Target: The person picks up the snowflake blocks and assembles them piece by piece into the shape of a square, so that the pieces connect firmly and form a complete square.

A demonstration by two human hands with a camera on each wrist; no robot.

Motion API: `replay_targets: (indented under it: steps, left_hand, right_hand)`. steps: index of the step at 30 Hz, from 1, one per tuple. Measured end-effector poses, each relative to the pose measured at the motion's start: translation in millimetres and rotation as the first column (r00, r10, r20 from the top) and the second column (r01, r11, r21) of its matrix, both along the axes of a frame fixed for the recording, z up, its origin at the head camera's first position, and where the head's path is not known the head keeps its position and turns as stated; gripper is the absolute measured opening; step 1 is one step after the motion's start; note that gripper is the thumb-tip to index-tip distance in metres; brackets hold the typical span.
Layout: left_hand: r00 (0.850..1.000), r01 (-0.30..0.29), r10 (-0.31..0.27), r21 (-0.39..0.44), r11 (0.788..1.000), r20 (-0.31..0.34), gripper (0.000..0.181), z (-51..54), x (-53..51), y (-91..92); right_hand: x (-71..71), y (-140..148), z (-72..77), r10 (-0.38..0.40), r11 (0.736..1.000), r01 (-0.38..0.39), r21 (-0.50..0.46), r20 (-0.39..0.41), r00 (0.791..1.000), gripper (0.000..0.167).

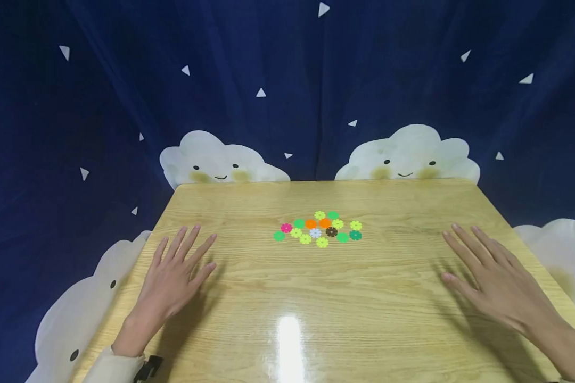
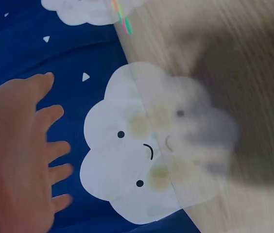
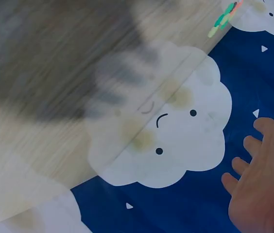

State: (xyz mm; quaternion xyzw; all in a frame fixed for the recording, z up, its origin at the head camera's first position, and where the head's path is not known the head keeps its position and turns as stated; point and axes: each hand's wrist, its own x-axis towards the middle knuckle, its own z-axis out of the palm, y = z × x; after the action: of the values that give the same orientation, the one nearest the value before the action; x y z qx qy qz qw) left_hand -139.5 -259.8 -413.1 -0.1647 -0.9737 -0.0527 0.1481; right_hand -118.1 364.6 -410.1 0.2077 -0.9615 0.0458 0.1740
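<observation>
Several flat, notched plastic discs, like flower-shaped building discs, lie in a loose cluster toward the back middle of the table. Among them are a pink disc [image 1: 286, 228], an orange disc [image 1: 325, 223], a brown disc [image 1: 331, 232], a white disc [image 1: 315, 233] and a dark green disc [image 1: 355, 235]; others are bright green or yellow-green. My left hand [image 1: 172, 282] hovers over the table's left side, fingers spread, holding nothing. On the opposite side my right hand [image 1: 500, 282] is likewise raised with spread fingers and holds nothing. Both cast shadows on the wood, well apart from the discs.
The wooden table [image 1: 354, 308] has a glossy top with a bright reflection near its front. A dark blue curtain [image 1: 287, 64] with white clouds and triangles hangs behind it and along both sides. A pale sleeve [image 1: 115, 367] covers the left forearm.
</observation>
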Motion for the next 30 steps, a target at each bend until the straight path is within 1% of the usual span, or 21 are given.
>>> replay_targets:
  steps: [2,4,6,9,12,14,16,18,20,22,23,25,28,30]
  left_hand:
    - [1.0,-0.004,0.003,0.034,0.999,0.009,0.058,1.8,-3.8,2.3]
    - [1.0,-0.012,0.01,0.076,0.997,0.025,0.057,3.9,-8.5,5.5]
    - [0.999,-0.021,0.017,0.115,0.993,0.042,0.056,5.6,-15.4,9.5]
    - [0.997,-0.031,0.017,0.179,0.983,0.076,0.055,7.1,-30.5,17.8]
    - [0.992,-0.034,0.001,0.254,0.967,0.13,0.054,5.5,-50.9,27.0]
    - [0.983,-0.042,-0.018,0.322,0.946,0.181,0.051,3.4,-66.1,32.7]
    - [0.972,-0.049,-0.046,0.39,0.919,0.232,0.047,0.7,-81.5,39.8]
    - [0.957,-0.055,-0.08,0.442,0.895,0.28,0.043,-2.6,-96.7,49.3]
    - [0.939,-0.049,-0.118,0.467,0.883,0.322,0.04,-5.5,-109.1,61.2]
    - [0.92,-0.038,-0.148,0.462,0.886,0.362,0.039,-8.8,-118.5,74.4]
    - [0.912,-0.032,-0.156,0.445,0.895,0.379,0.039,-10.8,-122.1,80.9]
    - [0.9,-0.015,-0.164,0.405,0.914,0.403,0.04,-14.3,-127.6,92.9]
    - [0.893,-0.002,-0.152,0.342,0.94,0.423,0.039,-19.9,-134.5,107.8]
    - [0.893,0.007,-0.143,0.306,0.952,0.426,0.04,-23.1,-138.5,115.5]
  right_hand:
    - [-3.7,-2,1.3,0.001,1.0,-0.001,-0.013,0.012,1.0,0.085]
    - [-8.2,-6,3.7,-0.008,0.999,0.01,-0.031,0.052,0.999,0.084]
    - [-14.2,-11,7.0,-0.02,0.999,0.024,-0.04,0.101,0.995,0.082]
    - [-26.4,-18,12.5,-0.042,0.998,0.052,-0.047,0.201,0.979,0.079]
    - [-42.1,-27,15.1,-0.03,0.996,0.053,-0.077,0.275,0.961,0.074]
    - [-53.9,-34,14.9,-0.001,0.993,0.037,-0.112,0.3,0.954,0.07]
    - [-66.3,-43,13.5,0.042,0.988,0.006,-0.156,0.307,0.951,0.065]
    - [-78.9,-52,11.4,0.094,0.98,-0.034,-0.196,0.309,0.946,0.062]
    - [-91.5,-63,9.2,0.14,0.97,-0.063,-0.235,0.327,0.935,0.06]
    - [-103.1,-73,7.1,0.185,0.959,-0.09,-0.268,0.353,0.917,0.059]
    - [-108.5,-78,6.1,0.208,0.954,-0.107,-0.279,0.362,0.909,0.059]
    - [-119.0,-89,4.7,0.236,0.949,-0.128,-0.287,0.381,0.894,0.058]
    - [-133.1,-103,2.5,0.265,0.946,-0.156,-0.285,0.398,0.878,0.055]
    - [-141.2,-110,-0.4,0.282,0.943,-0.171,-0.285,0.414,0.866,0.051]
